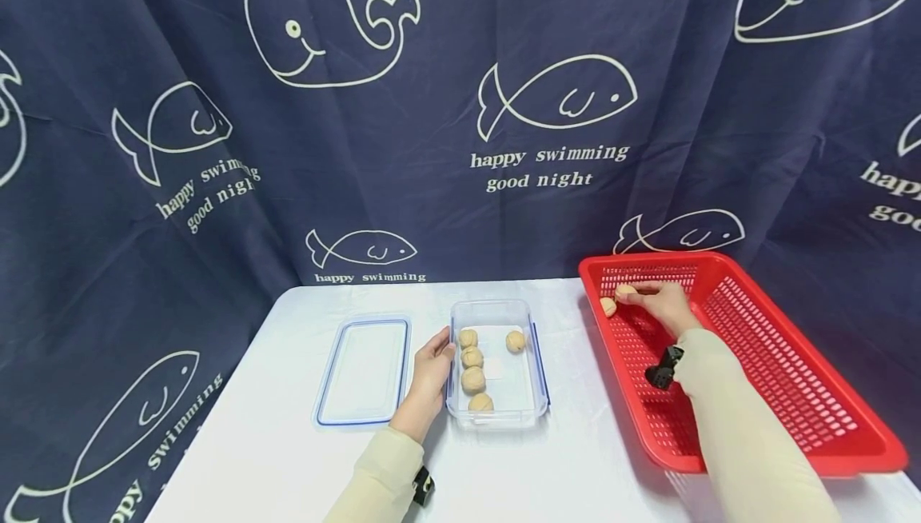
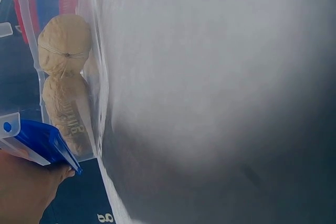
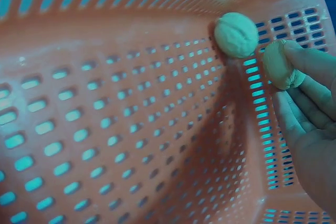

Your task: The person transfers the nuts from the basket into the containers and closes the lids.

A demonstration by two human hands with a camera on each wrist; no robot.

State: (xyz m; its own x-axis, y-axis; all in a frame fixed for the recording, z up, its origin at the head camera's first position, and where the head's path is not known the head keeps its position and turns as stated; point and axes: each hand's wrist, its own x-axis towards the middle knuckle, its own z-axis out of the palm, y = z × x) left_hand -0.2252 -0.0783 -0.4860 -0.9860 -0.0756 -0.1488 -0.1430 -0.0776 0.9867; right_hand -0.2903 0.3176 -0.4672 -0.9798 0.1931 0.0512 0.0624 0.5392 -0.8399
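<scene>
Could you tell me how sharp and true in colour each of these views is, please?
Head view: evenly lit, sharp, edges bowed by the wide lens. Left wrist view: mostly a blurred grey haze, only the walnuts behind the clear container wall are sharp. Right wrist view: colour cast, the red basket looks orange with cyan holes.

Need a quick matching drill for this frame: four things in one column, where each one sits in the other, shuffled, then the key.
Things:
1. right hand
2. left hand
3. lid
4. lone walnut

Places:
A. flat on the table, left of the clear container
B. inside the red basket, far corner, pinching a walnut
C. inside the clear container, right side, apart from the row of four
D. against the left wall of the clear container

Pairs: 1-B, 2-D, 3-A, 4-C
</scene>
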